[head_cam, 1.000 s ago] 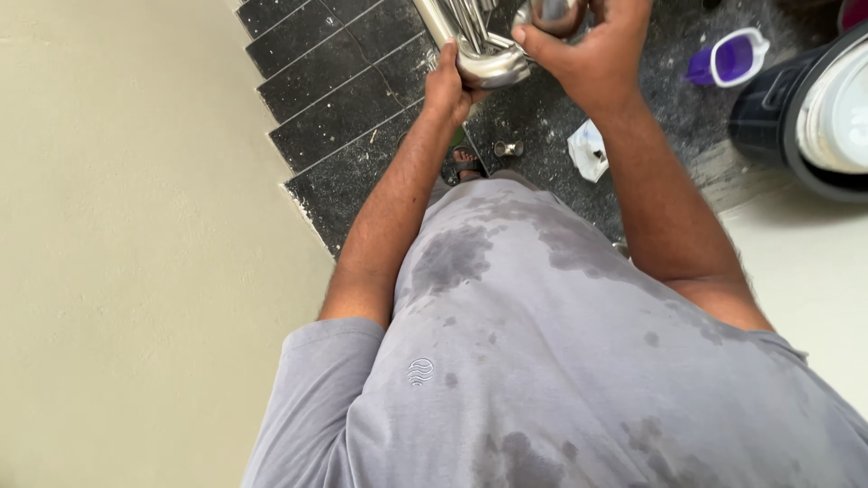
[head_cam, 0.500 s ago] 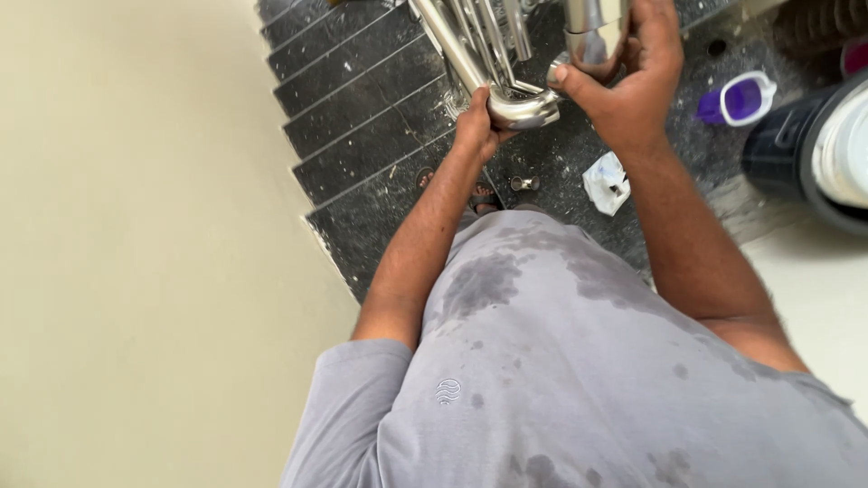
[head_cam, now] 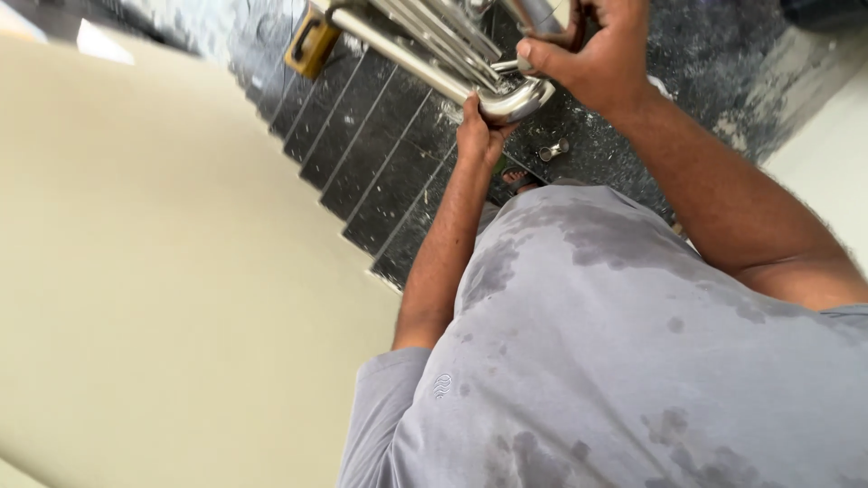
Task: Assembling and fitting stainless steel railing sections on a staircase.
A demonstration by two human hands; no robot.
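Where the view drops from the head camera, the cream wall fills the whole left side, plain and unbroken; beside it the person's grey shirt, blotched with darker damp patches, takes up the lower right; between the two, the dark speckled stone stairs run down and away toward the upper left, each tread edged by a pale line, and the same dark stone spreads as a landing below the hands; over the steps slants the polished steel railing — a thick handrail tube with thinner bars running alongside it — which ends in a rounded bend at the top centre; the right hand is closed around the upright steel post just above that bend, fingers wrapped tight, forearm stretching back to the right; the left hand comes up from beneath and grips the underside of the curved end, thumb and fingers pressed to the metal; a yellow tool rests on a step beside the rail near the upper left, its kind too blurred to tell; two small steel fittings lie on the landing just right of the left hand.
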